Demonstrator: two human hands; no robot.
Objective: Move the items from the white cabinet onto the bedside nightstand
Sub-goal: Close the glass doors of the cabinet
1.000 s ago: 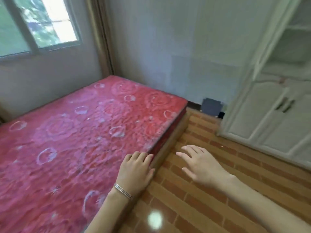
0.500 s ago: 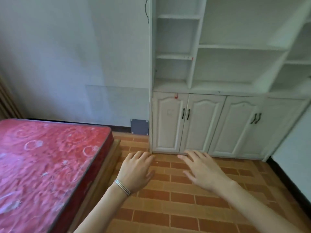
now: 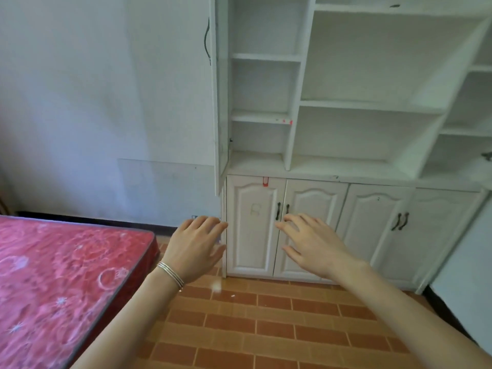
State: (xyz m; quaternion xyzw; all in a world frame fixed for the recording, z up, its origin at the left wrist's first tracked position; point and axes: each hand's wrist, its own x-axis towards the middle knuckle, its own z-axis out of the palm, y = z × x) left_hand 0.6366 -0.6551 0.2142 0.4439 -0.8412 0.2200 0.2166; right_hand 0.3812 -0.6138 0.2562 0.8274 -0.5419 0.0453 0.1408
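Observation:
The white cabinet [image 3: 354,166] fills the right half of the view, with bare open shelves above and shut lower doors below. The shelves I can see hold no items. My left hand [image 3: 195,247], with thin bracelets on the wrist, hovers in front of the cabinet's left edge, fingers apart and holding nothing. My right hand [image 3: 310,242] is stretched out before the left pair of doors, just below their dark handles [image 3: 282,211], fingers spread and holding nothing. No nightstand is in view.
A bed with a red patterned mattress [image 3: 66,283] takes up the lower left. Brown tiled floor [image 3: 266,328] runs between the bed and the cabinet. A second pair of door handles [image 3: 400,221] is further right. A small dark object [image 3: 487,155] lies on a right shelf.
The view has swung right from the bed to the cabinet and closed in on it. Both hands have risen from floor level to the height of the lower doors.

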